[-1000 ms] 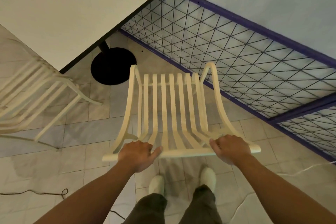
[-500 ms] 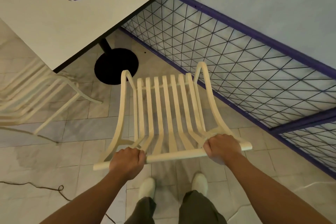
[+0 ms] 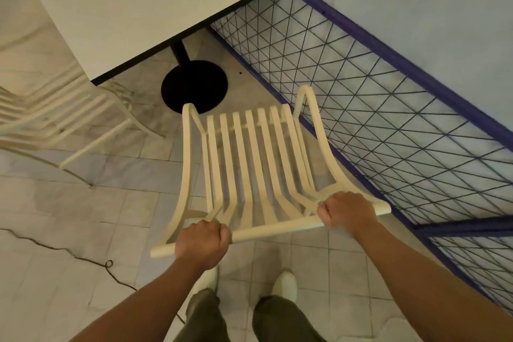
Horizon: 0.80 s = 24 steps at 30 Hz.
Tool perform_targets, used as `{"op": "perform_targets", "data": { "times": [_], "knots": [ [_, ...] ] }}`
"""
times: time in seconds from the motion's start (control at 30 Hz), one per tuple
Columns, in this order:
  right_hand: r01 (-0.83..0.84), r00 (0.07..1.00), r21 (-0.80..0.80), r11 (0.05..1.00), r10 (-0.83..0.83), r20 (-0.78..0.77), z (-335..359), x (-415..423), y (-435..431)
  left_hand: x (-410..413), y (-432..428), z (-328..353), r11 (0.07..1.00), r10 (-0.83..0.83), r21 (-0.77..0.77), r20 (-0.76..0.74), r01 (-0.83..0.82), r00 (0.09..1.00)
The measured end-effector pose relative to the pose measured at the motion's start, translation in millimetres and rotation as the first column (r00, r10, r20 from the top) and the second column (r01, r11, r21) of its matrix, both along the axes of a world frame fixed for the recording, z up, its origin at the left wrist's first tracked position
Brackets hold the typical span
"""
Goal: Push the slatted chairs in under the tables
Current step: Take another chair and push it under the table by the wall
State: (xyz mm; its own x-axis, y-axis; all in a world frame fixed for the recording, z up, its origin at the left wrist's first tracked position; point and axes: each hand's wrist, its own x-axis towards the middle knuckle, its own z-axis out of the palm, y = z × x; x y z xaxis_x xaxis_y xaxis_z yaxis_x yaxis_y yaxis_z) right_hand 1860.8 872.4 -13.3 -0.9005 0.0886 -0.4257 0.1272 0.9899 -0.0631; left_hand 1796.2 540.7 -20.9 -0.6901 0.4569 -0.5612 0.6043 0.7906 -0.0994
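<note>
My left hand (image 3: 204, 241) and right hand (image 3: 347, 212) are each clamped round the top rail (image 3: 277, 227) of the cream slatted chair (image 3: 249, 164), one towards each end. The chair stands on the tiled floor (image 3: 83, 216), its seat front just short of the white table (image 3: 138, 14)'s near edge, with the mesh railing (image 3: 374, 108) close alongside. It looks stiff, smooth and fairly light. I judge this wide hold on the rail best for steering it straight.
</note>
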Motion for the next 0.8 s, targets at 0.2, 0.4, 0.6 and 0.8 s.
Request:
{"op": "perform_targets", "data": {
  "times": [0.2, 0.4, 0.6, 0.8],
  "knots": [
    [-0.039, 0.999, 0.024, 0.999, 0.039, -0.014, -1.4, -19.3, 16.9, -7.8, 18.9, 8.8, 0.964, 0.244, 0.094, 0.048, -0.248, 0.969],
    [-0.073, 0.997, 0.067, 0.995, 0.074, -0.025, -3.3, -30.1, 21.8, -13.7, 28.0, 11.3, 0.946, 0.296, 0.125, 0.046, -0.299, 0.954],
    [-0.074, 0.995, 0.079, 0.994, 0.069, 0.073, 2.6, -33.8, 17.4, -18.3, 20.9, 14.5, 0.988, -0.056, 0.146, 0.085, 0.043, 0.995],
    [0.082, 0.983, -0.070, 0.994, -0.069, 0.171, -0.4, -28.7, 20.0, -30.3, 13.6, -10.4, 0.931, 0.236, 0.184, 0.358, -0.317, 0.903]
  ]
}}
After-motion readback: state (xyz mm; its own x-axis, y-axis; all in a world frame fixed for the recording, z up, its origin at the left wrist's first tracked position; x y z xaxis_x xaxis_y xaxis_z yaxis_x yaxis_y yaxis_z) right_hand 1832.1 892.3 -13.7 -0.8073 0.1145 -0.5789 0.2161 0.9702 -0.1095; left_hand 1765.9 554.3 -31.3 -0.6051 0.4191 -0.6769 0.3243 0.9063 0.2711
